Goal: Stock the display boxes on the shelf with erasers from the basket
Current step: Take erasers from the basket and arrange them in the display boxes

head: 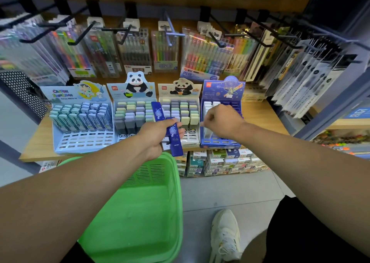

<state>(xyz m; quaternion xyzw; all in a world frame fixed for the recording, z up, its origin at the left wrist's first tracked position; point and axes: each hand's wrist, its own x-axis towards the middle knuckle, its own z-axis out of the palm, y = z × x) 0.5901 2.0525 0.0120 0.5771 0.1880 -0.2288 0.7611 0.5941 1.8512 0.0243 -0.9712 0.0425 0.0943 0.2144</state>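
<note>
My left hand grips two dark blue eraser sticks in front of the panda display boxes, above the green basket. What shows of the basket's inside holds nothing. My right hand hangs over the front rows of the dark blue display box. Its fingers are curled down and pinch a pale eraser standing in a slot. Two white-topped erasers stand in that box's back row. Most of its other slots are hidden by my hand.
A light blue cartoon box of erasers stands at the left of the wooden shelf. Pen packs hang on black hooks close above the boxes. Small cartons are stacked under the shelf. My shoe is on the floor beside the basket.
</note>
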